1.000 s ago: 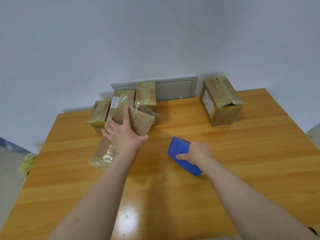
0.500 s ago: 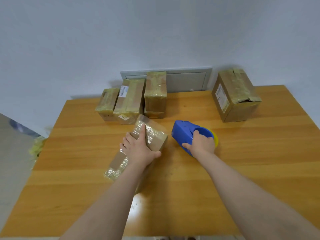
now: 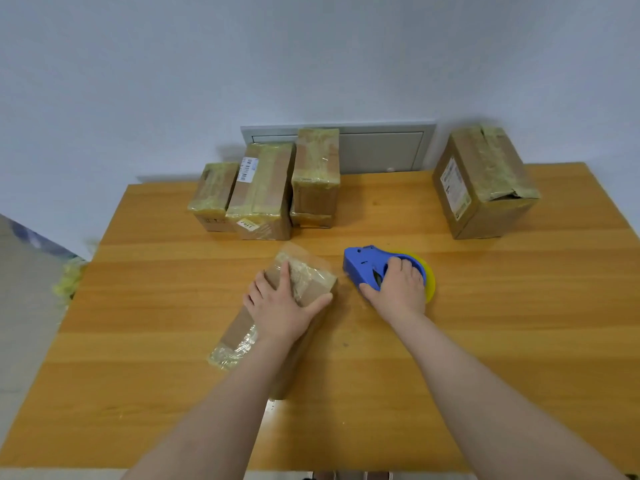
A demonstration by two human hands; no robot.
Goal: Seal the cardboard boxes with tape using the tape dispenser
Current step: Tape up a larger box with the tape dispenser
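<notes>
A long, narrow cardboard box with clear tape at both ends lies slanted in the middle of the wooden table. My left hand presses flat on its upper half, thumb around the right edge. Just to its right sits a blue tape dispenser with a yellow tape roll. My right hand grips its handle, covering most of the roll. The dispenser's nose points left, close to the box's far end.
Three taped boxes stand together at the back left of the table. A bigger taped box with a torn flap stands at the back right. A grey wall panel is behind them. Crumpled tape scraps lie past the left edge.
My left hand has pulled the narrow box away from the back group toward me. My right hand has lifted and turned the dispenser so its blue side and yellow roll show.
</notes>
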